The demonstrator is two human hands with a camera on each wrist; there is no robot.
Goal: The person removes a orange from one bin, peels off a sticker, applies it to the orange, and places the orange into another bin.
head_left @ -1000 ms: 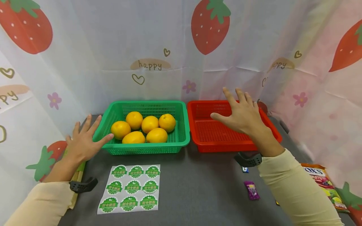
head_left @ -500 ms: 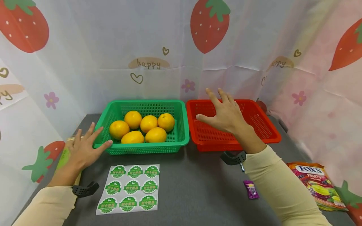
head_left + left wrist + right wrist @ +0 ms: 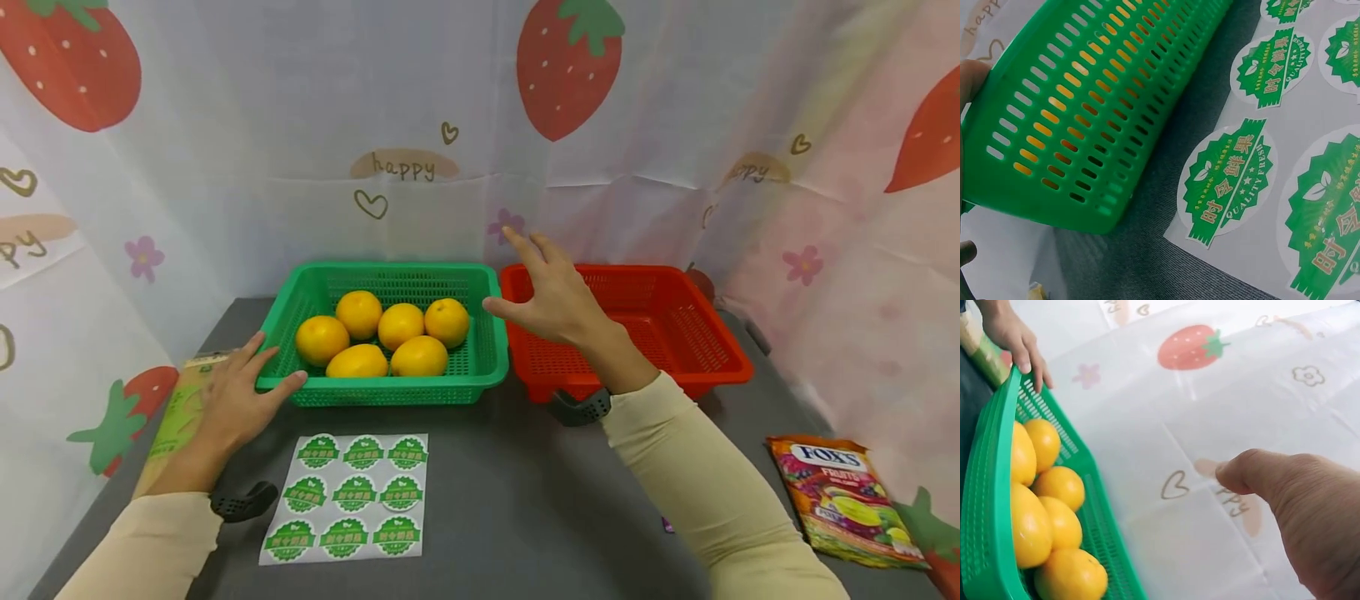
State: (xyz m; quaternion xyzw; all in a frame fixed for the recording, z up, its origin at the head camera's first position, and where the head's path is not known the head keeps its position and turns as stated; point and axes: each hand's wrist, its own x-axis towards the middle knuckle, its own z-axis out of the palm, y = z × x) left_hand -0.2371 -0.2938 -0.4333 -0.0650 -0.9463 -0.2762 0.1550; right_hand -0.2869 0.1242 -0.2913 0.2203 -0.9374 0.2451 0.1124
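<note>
The person's spread left hand (image 3: 238, 400) is now coming down to the left end of the green perforated plastic basket (image 3: 390, 385), its fingers apparently touching the rim, while the right hand (image 3: 558, 300), wide and holding nothing, has been swinging leftward from over the red perforated plastic basket (image 3: 652, 333) and is hovering near the green one's right end. Both hands are thus closing in on the green basket, so the work seems to be centring there; six round orange-yellow fruits (image 3: 401, 326) are sitting inside it. Edges are mattering: the red basket is standing right beside the green one's right end, leaving little room for fingers, and the white strawberry-print curtain (image 3: 442, 92) is hanging close behind. In front, only a narrow strip of dark grey desk (image 3: 510, 500) is separating the green basket from the white sheet of round green stickers (image 3: 352, 492); more room is lying to the sheet's right.
</note>
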